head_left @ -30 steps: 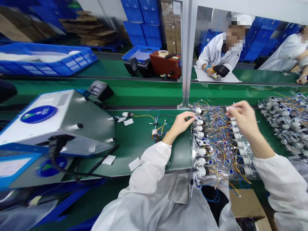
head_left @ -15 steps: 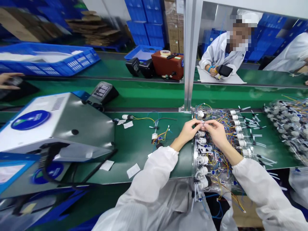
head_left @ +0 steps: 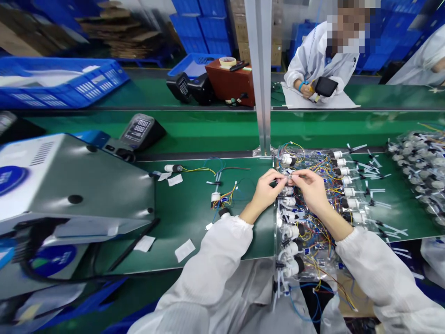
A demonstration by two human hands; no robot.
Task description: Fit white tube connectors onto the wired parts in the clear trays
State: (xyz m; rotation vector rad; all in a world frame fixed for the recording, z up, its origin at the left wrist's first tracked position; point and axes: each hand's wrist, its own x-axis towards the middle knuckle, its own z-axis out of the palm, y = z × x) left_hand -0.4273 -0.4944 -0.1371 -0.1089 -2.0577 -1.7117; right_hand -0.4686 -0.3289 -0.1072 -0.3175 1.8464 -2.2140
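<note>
Both hands meet over the left part of a bed of small white-and-black motor-like parts [head_left: 349, 192] with coloured wires, laid in rows on clear plastic. My left hand [head_left: 267, 190] has its thumb and fingers pinched together at a tiny pale piece [head_left: 288, 172]. Facing it, my right hand [head_left: 312, 188] pinches at the same spot. The fingertips cover most of that piece, and I cannot make out its kind. Left of my hands, a single such part [head_left: 216, 197] with a white tube and wires lies on the green bench.
A grey metal machine [head_left: 93, 185] with cables stands at left, a display unit [head_left: 139, 130] behind it. An aluminium post [head_left: 262, 83] rises behind my hands. More parts are heaped [head_left: 417, 171] at right. Across the bench a co-worker [head_left: 321, 55] holds a black device [head_left: 325, 86].
The view has shifted a little. My fingertips have drawn slightly apart, still at the same place over the parts. Another person's hand at the far left has left the view.
</note>
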